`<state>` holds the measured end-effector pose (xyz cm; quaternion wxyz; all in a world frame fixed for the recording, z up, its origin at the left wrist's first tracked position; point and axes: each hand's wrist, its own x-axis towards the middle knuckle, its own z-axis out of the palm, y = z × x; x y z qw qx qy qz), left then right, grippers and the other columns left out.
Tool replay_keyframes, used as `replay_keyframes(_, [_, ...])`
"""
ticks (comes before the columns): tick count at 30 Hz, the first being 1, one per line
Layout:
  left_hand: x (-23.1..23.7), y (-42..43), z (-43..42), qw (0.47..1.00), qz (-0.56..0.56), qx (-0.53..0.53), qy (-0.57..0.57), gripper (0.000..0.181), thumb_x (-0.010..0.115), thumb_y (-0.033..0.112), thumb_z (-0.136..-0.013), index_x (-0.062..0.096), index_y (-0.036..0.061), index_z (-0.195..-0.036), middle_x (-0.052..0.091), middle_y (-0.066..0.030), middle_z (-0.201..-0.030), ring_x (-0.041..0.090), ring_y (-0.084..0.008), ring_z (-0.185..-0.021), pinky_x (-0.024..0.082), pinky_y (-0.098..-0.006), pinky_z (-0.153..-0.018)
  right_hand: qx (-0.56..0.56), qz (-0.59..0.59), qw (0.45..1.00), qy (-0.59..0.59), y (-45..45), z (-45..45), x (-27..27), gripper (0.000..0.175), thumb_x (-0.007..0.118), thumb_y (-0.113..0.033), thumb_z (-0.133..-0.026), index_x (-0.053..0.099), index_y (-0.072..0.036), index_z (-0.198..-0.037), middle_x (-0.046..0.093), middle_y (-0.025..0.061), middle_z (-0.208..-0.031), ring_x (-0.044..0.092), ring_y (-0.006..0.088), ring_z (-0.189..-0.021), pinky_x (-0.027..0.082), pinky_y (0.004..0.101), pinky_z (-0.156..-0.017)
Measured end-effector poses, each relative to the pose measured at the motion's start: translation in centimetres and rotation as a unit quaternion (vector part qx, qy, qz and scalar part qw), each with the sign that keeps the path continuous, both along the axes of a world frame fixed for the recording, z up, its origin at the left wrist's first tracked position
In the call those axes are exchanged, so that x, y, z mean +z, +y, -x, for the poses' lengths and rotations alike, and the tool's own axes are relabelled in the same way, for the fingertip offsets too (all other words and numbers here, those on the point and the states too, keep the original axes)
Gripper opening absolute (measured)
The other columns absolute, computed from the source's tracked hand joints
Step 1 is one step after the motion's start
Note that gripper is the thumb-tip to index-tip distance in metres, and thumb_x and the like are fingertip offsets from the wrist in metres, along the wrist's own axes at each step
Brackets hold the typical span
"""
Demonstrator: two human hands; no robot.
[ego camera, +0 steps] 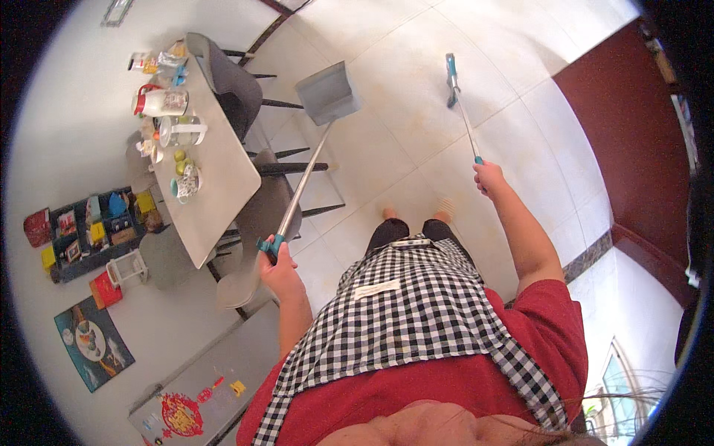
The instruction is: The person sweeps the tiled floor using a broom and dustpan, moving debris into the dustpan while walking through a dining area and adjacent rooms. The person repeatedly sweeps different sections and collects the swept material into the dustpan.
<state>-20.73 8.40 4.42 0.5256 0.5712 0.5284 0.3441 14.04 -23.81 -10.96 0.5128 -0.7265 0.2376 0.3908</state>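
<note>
My left hand [283, 271] is closed around the teal grip of a long-handled dustpan [329, 92]. Its metal pole slants up and away to a grey pan beside the dining chairs, above or on the tiled floor; which one I cannot tell. In my right hand [490, 177] is the handle of a broom [452, 81] with a teal head. The broom head is at the far side of the floor, to the right of the pan and well apart from it. Its bristles are hard to make out.
On my left stands a dining table [223, 195] holding a glass pitcher [181, 131], a red-lidded jug [162, 103], a mug [187, 183] and green fruit [183, 160]. Grey chairs [228, 83] line its near side. A dark red cabinet or door [625, 139] is on the right.
</note>
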Motion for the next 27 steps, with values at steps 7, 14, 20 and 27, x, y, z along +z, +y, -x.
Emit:
replay_keyframes(7, [-2.4, -1.5, 0.9, 0.999, -0.01, -0.042, 0.004, 0.031, 0.063, 0.003, -0.083, 0.058, 0.0003, -0.113, 0.058, -0.0003, -0.083, 0.044, -0.0039, -0.055, 0.037, -0.0182, -0.047, 0.025, -0.145, 0.977, 0.154, 0.4, 7.2, -2.9, 0.012, 0.058, -0.026, -0.088, 0.051, -0.02, -0.097, 0.045, -0.0054, -0.059, 0.036, 0.0053, -0.041, 0.028, 0.0216, -0.035])
replay_keyframes(14, [1.6, 1.1, 0.7, 0.997, 0.007, -0.065, 0.05, 0.025, 0.066, 0.004, -0.082, 0.063, 0.0034, -0.107, 0.058, 0.0015, -0.081, 0.048, -0.0028, -0.059, 0.04, -0.0179, -0.048, 0.177, -0.104, 0.954, 0.22, 11.7, 10.9, -3.3, 0.012, 0.061, -0.024, -0.086, 0.057, -0.015, -0.092, 0.051, -0.0042, -0.061, 0.036, 0.0049, -0.038, 0.028, 0.02, -0.034])
replay_keyframes(20, [0.5, -0.3, -0.7, 0.988, 0.042, -0.14, 0.052, 0.024, 0.066, 0.003, -0.082, 0.062, 0.0025, -0.106, 0.055, 0.0041, -0.073, 0.047, -0.0025, -0.057, 0.037, -0.0176, -0.048, 0.097, -0.079, 0.974, 0.19, 9.5, 10.3, -5.1, 0.013, 0.063, -0.021, -0.083, 0.056, -0.013, -0.077, 0.05, -0.0026, -0.056, 0.04, 0.0073, -0.038, 0.03, 0.0232, -0.033])
replay_keyframes(27, [-1.8, 1.2, -0.3, 0.982, 0.019, -0.167, 0.082, 0.025, 0.068, 0.002, -0.08, 0.063, -0.0003, -0.104, 0.059, 0.0018, -0.077, 0.053, -0.0043, -0.064, 0.044, -0.0197, -0.058, 0.381, 0.08, 0.904, -0.18, 1.3, 12.2, -3.4, 0.03, 0.06, -0.016, -0.077, 0.062, -0.008, -0.106, 0.062, 0.0144, -0.071, 0.061, 0.0249, -0.062, 0.048, 0.0369, -0.058])
